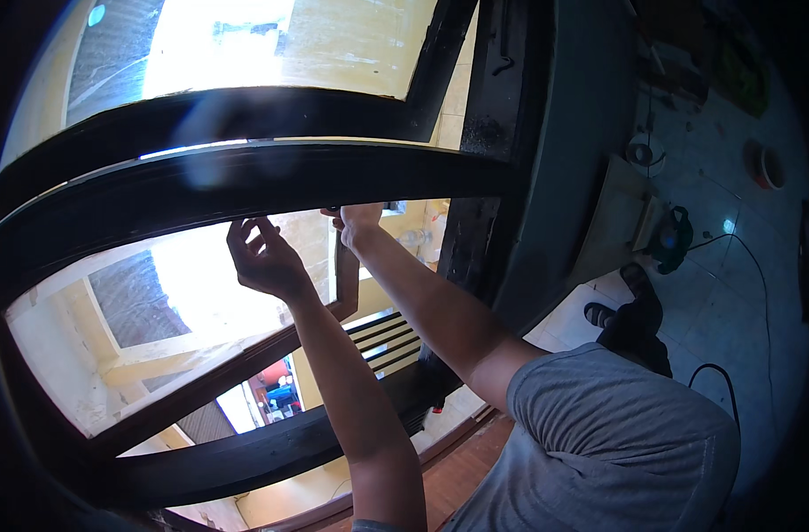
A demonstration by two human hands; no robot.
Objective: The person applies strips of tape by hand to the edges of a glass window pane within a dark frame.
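Observation:
A dark window frame spans the view, and its middle rail (271, 182) crosses above both hands. My left hand (269, 262) is raised to the rail's lower edge. Its fingers are bent and drawn together near the wood; whatever they may hold is too small to tell. Just to its right, my right hand (360, 222) reaches up under the same rail, which hides part of it. Those fingers are closed by a small dark piece I cannot make out. Behind the hands hangs a brown-edged window sash (347, 282) with bright glass.
Above the rail sits a dark-framed glass pane (271, 115), with a metal hook (504, 64) on the post to its right. Black slats (385, 341) lie beyond the lower opening. On the tiled floor at right are a bucket (768, 167), a green bag-like thing (676, 241), a cable (763, 293) and a sandalled foot (599, 315).

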